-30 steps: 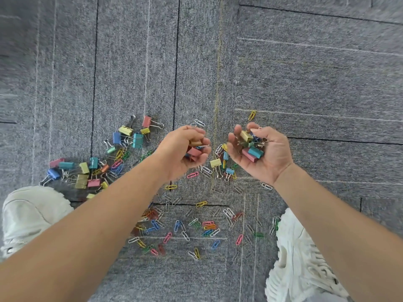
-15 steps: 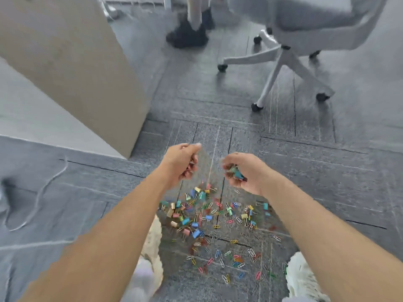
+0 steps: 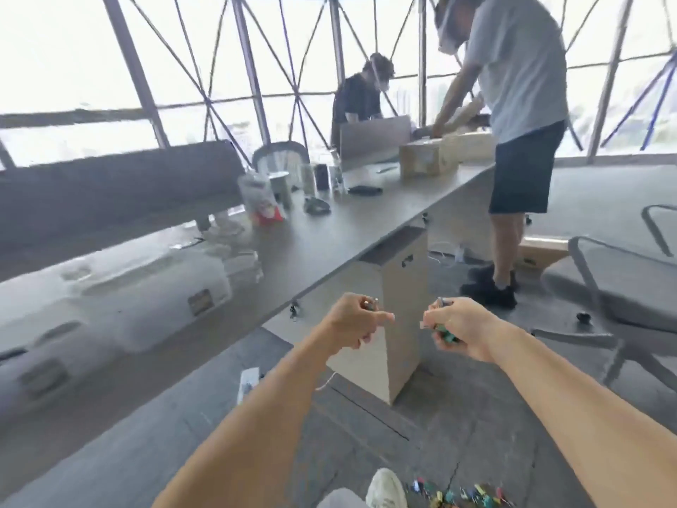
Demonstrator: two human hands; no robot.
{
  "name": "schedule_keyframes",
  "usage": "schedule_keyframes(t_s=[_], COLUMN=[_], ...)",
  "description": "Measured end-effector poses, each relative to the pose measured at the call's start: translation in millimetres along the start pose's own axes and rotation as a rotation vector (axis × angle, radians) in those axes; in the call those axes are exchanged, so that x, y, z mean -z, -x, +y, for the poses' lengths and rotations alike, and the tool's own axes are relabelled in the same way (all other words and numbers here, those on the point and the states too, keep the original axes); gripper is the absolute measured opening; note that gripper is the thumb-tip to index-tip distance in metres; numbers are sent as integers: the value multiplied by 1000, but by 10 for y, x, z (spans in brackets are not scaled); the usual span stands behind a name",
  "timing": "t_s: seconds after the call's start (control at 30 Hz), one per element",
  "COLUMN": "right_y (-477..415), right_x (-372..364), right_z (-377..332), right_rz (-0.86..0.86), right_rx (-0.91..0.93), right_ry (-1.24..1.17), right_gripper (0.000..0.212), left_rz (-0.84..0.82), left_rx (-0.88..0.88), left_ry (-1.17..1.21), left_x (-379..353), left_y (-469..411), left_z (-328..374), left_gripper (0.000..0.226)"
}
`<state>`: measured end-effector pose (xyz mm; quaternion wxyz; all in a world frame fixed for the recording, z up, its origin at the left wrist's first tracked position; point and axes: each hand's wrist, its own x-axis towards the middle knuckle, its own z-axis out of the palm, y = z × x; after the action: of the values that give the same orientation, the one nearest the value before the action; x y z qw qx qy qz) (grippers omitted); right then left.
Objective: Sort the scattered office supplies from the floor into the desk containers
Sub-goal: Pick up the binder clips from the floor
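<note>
Left hand (image 3: pixel 353 320) is fisted round small clips (image 3: pixel 369 306), right hand (image 3: pixel 462 326) round teal binder clips (image 3: pixel 446 334), both mid-frame near the desk (image 3: pixel 329 236) edge. I'd carry them clenched and only loosen once over the desk top, or some probably drop. Scattered clips (image 3: pixel 461 496) lie on the floor (image 3: pixel 476 416), bottom right.

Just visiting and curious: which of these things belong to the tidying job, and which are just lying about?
Job: left hand and right hand, fingers curled round held clips; floor clips; desk.
Lying about: chair; box; bag.
</note>
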<state>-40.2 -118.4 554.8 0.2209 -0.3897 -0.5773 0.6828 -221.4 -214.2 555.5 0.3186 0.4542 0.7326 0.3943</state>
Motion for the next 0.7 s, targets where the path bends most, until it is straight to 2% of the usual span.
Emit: schedule_keyframes(t_s=[0.1, 0.23, 0.5, 0.6, 0.7], right_y=[165, 125, -544, -956, -1340], right_x=[-676, -1486, -3000, -3588, -4071], right_z=[-276, -536, -1084, -1242, -1238], right_rz=[-96, -200, -332, -308, -271], right_rx=[86, 134, 303, 412, 527], right_ry=[98, 113, 394, 500, 659], right_gripper=[27, 38, 37, 32, 20], left_rz=[95, 245, 540, 619, 587], left_rx=[-19, -58, -65, 0, 158], left_ry=[-7, -1, -207, -309, -505], left_x=[633, 1345, 2794, 3366, 3658], left_y=[401, 722, 709, 565, 461], left_z=[-79, -224, -727, -1024, -1231], left_gripper=[41, 42, 40, 43, 37])
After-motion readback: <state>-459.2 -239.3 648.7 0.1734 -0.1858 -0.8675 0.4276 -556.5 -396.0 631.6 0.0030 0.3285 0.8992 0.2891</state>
